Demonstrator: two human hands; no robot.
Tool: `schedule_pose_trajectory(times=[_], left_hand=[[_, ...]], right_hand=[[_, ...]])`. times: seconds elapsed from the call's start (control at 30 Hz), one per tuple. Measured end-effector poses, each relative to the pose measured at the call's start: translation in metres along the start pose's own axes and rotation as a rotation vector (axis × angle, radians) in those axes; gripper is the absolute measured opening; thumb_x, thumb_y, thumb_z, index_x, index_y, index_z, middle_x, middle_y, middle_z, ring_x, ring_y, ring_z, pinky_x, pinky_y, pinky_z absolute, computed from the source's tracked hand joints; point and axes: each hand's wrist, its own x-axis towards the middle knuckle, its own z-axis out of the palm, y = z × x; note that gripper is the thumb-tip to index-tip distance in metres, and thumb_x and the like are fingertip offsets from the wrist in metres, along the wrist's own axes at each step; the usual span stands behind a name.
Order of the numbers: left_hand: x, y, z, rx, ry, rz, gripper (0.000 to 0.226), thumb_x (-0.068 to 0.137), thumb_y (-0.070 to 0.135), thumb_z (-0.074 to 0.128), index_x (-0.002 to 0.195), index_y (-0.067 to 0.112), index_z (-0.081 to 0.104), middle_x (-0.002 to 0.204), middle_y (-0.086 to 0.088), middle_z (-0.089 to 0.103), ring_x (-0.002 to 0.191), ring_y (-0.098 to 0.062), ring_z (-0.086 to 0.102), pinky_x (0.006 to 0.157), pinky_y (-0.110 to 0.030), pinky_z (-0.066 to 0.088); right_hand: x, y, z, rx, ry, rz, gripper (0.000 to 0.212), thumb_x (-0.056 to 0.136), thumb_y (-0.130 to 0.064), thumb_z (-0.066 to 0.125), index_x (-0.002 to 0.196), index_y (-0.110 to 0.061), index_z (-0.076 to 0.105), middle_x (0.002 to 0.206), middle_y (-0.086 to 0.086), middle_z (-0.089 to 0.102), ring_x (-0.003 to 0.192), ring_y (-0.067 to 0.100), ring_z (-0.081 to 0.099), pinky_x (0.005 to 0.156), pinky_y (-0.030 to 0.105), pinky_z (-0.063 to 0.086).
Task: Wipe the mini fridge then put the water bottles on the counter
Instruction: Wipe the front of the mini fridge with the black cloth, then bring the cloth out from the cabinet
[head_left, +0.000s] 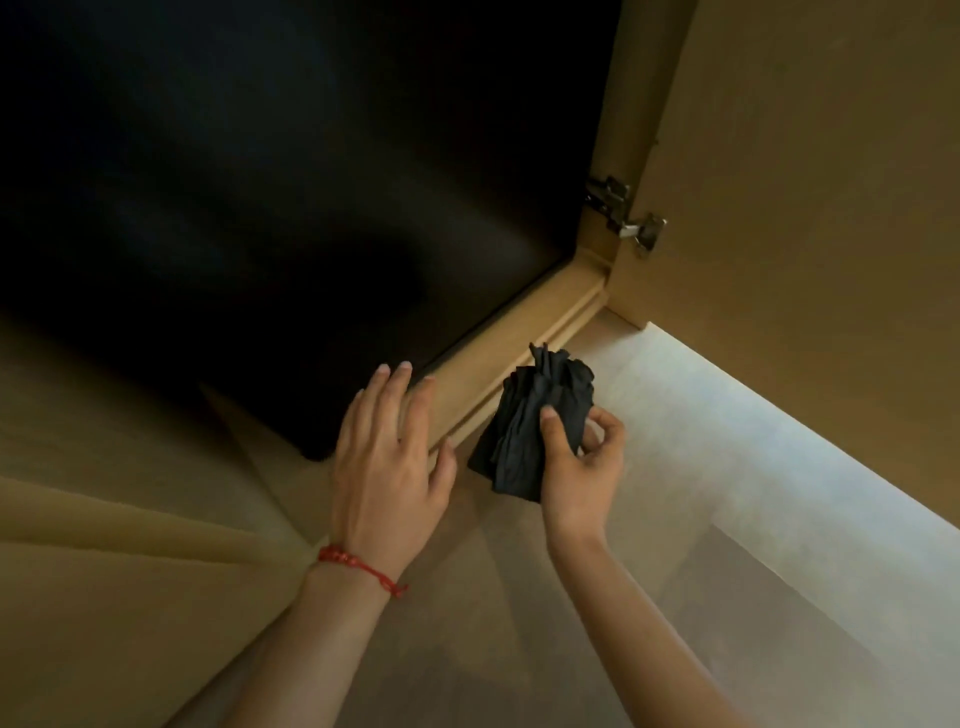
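The black mini fridge (270, 208) fills the upper left, set inside a wooden cabinet. My left hand (387, 457), with a red thread bracelet at the wrist, is spread flat with its fingertips at the fridge's lower right corner. My right hand (579, 457) pinches a crumpled black cloth (530, 421), held just in front of the cabinet's wooden base rail (524, 332). The cloth is to the right of the fridge and not touching it. No water bottles are in view.
The open cabinet door (810, 171) stands at the right, hung on a metal hinge (623, 213). A pale floor (727, 457) lies below it. Tan wooden surfaces (104, 519) run along the lower left.
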Motion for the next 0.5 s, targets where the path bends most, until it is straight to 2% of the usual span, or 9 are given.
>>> schedule_pose_trajectory(times=[0.1, 0.17, 0.23, 0.37, 0.5], left_hand=[[-0.010, 0.005, 0.008, -0.028, -0.103, 0.025, 0.050, 0.080, 0.019, 0.064, 0.124, -0.001, 0.052, 0.129, -0.024, 0.053, 0.124, -0.039, 0.046, 0.100, -0.053, 0.036], [-0.017, 0.008, 0.006, -0.026, -0.154, 0.044, 0.049, 0.082, 0.023, 0.059, 0.124, -0.001, 0.052, 0.128, -0.024, 0.054, 0.122, -0.039, 0.047, 0.100, -0.052, 0.036], [-0.026, 0.011, -0.002, -0.024, -0.208, 0.047, 0.048, 0.084, 0.024, 0.059, 0.124, -0.001, 0.051, 0.128, -0.023, 0.055, 0.122, -0.039, 0.048, 0.099, -0.051, 0.038], [-0.037, 0.025, -0.031, -0.027, -0.303, 0.048, 0.047, 0.087, 0.025, 0.056, 0.126, -0.001, 0.051, 0.129, -0.023, 0.054, 0.123, -0.039, 0.047, 0.101, -0.052, 0.040], [-0.032, 0.048, -0.073, -0.058, -0.346, 0.024, 0.046, 0.089, 0.025, 0.055, 0.126, -0.002, 0.050, 0.130, -0.024, 0.053, 0.123, -0.040, 0.046, 0.100, -0.055, 0.040]], right_hand=[[-0.002, -0.008, -0.024, 0.006, 0.013, 0.030, 0.023, 0.085, -0.016, 0.063, 0.091, -0.027, 0.043, 0.086, -0.002, 0.066, 0.078, 0.008, 0.067, 0.074, 0.030, 0.058], [-0.008, -0.016, -0.039, -0.005, 0.016, 0.043, 0.023, 0.085, -0.017, 0.063, 0.091, -0.028, 0.043, 0.089, -0.001, 0.066, 0.081, 0.010, 0.068, 0.070, 0.029, 0.059], [-0.018, -0.028, -0.053, -0.032, 0.014, 0.058, 0.024, 0.084, -0.017, 0.064, 0.092, -0.029, 0.044, 0.092, 0.000, 0.067, 0.080, 0.010, 0.069, 0.066, 0.029, 0.059], [-0.038, -0.064, -0.074, -0.096, -0.044, 0.069, 0.025, 0.083, -0.015, 0.065, 0.095, -0.026, 0.046, 0.088, -0.001, 0.067, 0.072, 0.007, 0.069, 0.056, 0.020, 0.055], [-0.059, -0.108, -0.090, -0.182, -0.098, 0.098, 0.026, 0.083, -0.016, 0.066, 0.099, -0.022, 0.046, 0.088, 0.000, 0.068, 0.076, 0.014, 0.069, 0.059, 0.024, 0.057]])
